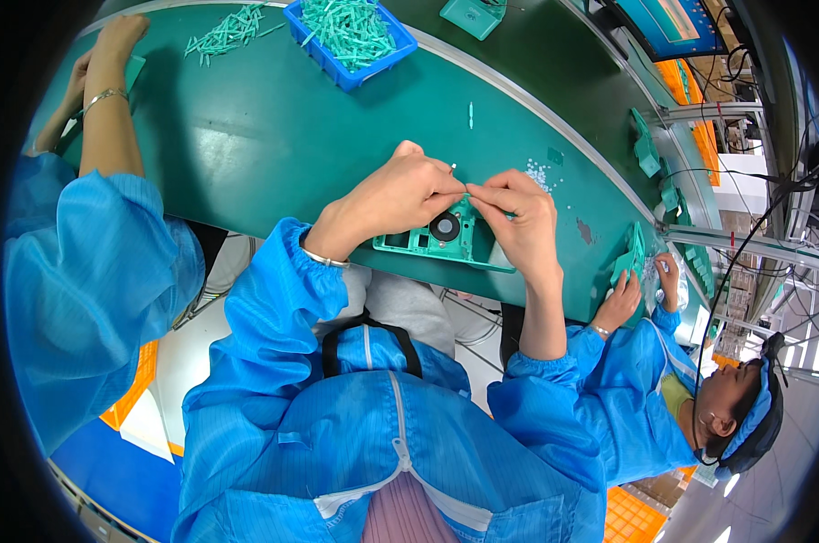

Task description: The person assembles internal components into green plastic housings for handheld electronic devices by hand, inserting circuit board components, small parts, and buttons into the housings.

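Housing: green moulded plastic [465, 240], flat and elongated, with cut-outs and a raised, ring-shaped black part [445, 226]; it lies beneath the hands, near the tabletop's front edge.
Tabletop: smooth green surface [274, 136] with a soft sheen.
Bin: blue, straight-walled [380, 68], heaped with slender green pieces [348, 34]; a looser pile [231, 34] lies just left of it.
White bits: tiny, scattered [538, 172] beyond the right hand.
Sleeves: loose, crinkled blue cloth [265, 299], gathered at the cuffs.
Left hand: palm down [405, 188], wrist bent inward, thumb and forefinger pinched.
Right hand: angled in from the right [520, 213], fingers curled, fingertips pinched against the left's.
Grip: both pinches closed — whether anything small sits between, I cannot tell.
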`<state>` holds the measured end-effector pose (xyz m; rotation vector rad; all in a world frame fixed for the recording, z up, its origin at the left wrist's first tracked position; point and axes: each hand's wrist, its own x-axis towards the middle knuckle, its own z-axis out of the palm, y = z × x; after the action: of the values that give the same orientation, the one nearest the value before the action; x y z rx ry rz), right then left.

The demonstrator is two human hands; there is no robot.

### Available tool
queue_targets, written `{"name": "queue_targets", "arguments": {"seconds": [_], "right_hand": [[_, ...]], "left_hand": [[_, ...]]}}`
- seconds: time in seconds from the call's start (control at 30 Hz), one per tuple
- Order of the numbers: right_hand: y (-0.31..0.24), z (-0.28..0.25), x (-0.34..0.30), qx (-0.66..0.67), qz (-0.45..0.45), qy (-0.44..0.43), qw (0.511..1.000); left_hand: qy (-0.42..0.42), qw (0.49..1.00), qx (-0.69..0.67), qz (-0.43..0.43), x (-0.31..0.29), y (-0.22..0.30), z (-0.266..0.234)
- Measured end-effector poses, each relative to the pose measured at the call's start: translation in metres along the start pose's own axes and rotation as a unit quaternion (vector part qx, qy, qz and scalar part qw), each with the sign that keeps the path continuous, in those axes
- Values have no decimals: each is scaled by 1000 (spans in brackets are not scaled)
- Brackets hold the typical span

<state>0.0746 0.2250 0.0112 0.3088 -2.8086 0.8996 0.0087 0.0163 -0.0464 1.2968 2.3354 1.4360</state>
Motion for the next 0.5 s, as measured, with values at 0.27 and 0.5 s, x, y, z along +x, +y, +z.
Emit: {"name": "queue_targets", "arguments": {"seconds": [0.27,0.5], "right_hand": [[-2,0,-2,5,6,0,1000],[-2,0,-3,-21,-9,6,1000]], "left_hand": [[18,999,-29,-2,-1,0,2],[0,999,-21,-31,-2,4,0]]}}
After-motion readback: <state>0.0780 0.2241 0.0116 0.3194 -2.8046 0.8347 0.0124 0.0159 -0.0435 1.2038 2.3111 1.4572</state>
